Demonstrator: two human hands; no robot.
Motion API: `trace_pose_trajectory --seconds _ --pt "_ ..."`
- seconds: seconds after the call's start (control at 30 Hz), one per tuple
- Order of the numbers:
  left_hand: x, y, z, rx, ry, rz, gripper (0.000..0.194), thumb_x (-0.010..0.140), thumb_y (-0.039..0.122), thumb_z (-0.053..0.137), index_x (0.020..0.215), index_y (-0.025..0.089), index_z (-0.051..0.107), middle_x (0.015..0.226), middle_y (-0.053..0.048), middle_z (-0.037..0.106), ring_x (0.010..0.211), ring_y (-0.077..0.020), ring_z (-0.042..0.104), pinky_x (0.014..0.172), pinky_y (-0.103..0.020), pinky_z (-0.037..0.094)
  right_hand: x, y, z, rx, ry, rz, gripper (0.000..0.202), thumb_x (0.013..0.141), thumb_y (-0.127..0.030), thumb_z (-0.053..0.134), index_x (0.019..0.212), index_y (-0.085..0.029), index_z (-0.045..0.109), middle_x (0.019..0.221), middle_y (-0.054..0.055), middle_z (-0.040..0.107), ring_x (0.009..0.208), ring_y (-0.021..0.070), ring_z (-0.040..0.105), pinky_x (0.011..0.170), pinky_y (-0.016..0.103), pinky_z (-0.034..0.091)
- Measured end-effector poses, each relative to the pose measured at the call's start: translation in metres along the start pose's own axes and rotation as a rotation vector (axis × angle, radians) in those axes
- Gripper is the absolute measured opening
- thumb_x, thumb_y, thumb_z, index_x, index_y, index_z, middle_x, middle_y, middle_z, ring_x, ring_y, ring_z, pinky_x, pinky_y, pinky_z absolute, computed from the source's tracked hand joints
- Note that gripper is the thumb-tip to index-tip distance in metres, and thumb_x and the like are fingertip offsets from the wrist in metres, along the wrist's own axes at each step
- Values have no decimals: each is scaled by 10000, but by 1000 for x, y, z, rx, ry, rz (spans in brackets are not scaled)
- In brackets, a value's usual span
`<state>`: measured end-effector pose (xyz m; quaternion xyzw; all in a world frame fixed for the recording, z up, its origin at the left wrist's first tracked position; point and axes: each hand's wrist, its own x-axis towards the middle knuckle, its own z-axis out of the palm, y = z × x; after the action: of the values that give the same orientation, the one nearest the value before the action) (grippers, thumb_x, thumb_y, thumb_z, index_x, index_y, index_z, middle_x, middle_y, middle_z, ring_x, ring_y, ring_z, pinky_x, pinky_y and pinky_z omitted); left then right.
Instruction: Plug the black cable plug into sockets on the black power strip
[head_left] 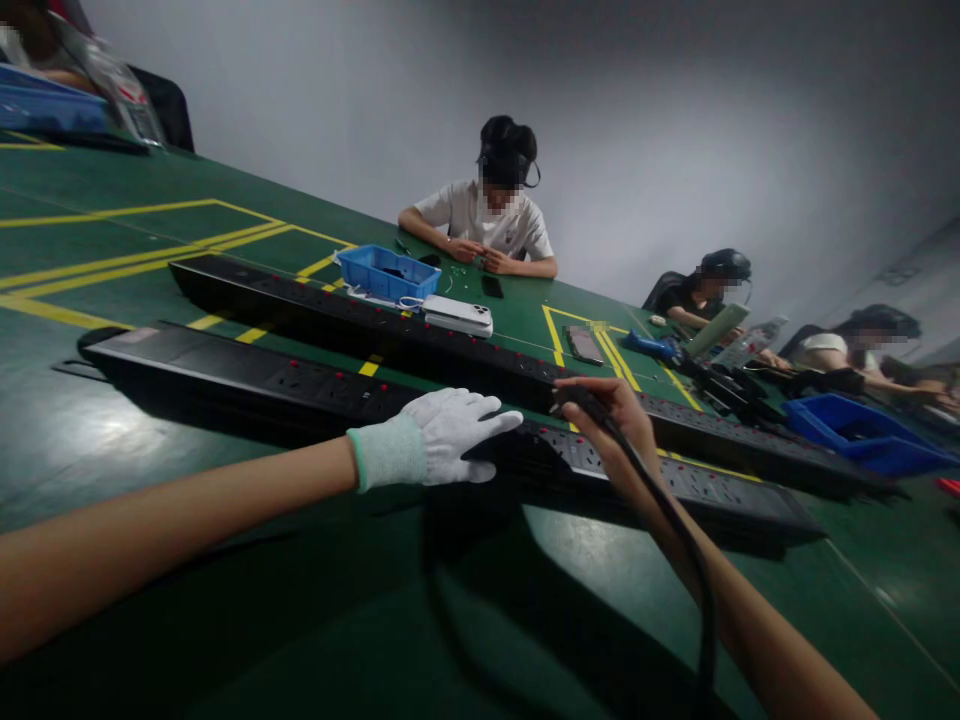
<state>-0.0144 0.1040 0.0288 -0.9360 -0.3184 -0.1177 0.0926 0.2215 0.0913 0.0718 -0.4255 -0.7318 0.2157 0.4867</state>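
Observation:
My left hand (454,440), in a white knit glove with a green cuff, rests on the nearer long black power strip (217,360), fingers stretched and thumb apart. This strip has rows of sockets and small red dots along its top. Bare, my right hand (619,425) pinches a black power plug (579,400) above the same strip, the metal pins facing left. From the plug a thick black cable (686,545) runs down past my forearm. Behind lies a second long black power strip (360,325), roughly parallel to the first.
A blue basket (390,275) and a white power bank or phone (459,315) stand behind the far strip. Another phone (583,345) lies to the right, near a second blue bin (862,435). Across the green table a person (487,220) works with both hands; others sit at right.

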Motion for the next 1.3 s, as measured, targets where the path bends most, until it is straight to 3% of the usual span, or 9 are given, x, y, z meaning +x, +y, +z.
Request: trace_pose_trajectory --seconds 0.07,0.17,0.43,0.53,0.67,0.73,0.97,1.13,1.3 --pt "-1 -1 0 -6 8 -11 652 836 566 461 1368 212 331 1253 -121 504 1036 -251 547 870 -363 403 -7 -1 15 -23 -157 15 283 791 -328 653 1019 -196 550 1040 62 656 928 180 633 838 363 514" --pt "-5 -3 0 -10 22 -44 663 825 597 458 1330 173 382 1211 -127 532 1003 -248 563 843 -349 413 -13 1 28 -91 -266 11 284 803 -340 640 1038 -200 564 1034 60 658 933 189 634 847 370 509" --pt "-23 -15 -7 24 -10 -143 720 815 686 370 1364 220 356 1112 -115 590 883 -256 596 735 -349 421 12 8 21 -212 -397 33 287 775 -358 659 1001 -201 578 968 43 684 910 195 655 810 365 520" --pt "-25 -16 -6 49 -9 -161 749 790 720 364 1362 236 366 1061 -113 604 824 -251 594 682 -336 408 3 6 31 -271 -336 10 263 772 -331 660 987 -201 585 967 45 685 899 196 657 804 359 522" --pt "-24 -16 -4 67 10 -166 762 773 735 373 1349 236 390 1005 -113 607 763 -240 583 634 -320 382 -27 10 49 -455 -60 -128 270 797 -291 629 1050 -214 574 1016 65 667 931 212 641 828 376 514" --pt "-24 -15 -4 80 9 -170 750 773 731 381 1338 237 401 982 -108 608 749 -235 578 627 -314 373 -39 18 54 -446 -2 -189 297 820 -268 604 1107 -215 550 1060 70 654 959 203 633 849 367 510" --pt "-20 -12 -4 81 -2 -191 765 758 755 365 1309 229 436 894 -113 598 712 -234 554 638 -321 373 -42 32 49 -488 -64 -338 369 834 -193 547 1196 -223 485 1145 80 613 1057 210 595 902 400 503" --pt "-13 -12 0 114 -30 -169 738 760 760 338 1318 286 427 815 -103 578 657 -230 538 609 -322 372 -36 29 49 -473 -48 -328 301 838 -202 554 1134 -228 499 1087 78 632 1009 208 616 861 388 523" --pt "-7 -5 3 172 -40 -166 710 757 763 326 1336 355 378 759 -75 551 633 -221 526 566 -298 345 -32 28 38 -460 -122 -335 261 831 -223 583 1077 -224 496 1039 73 644 965 201 634 815 358 542"
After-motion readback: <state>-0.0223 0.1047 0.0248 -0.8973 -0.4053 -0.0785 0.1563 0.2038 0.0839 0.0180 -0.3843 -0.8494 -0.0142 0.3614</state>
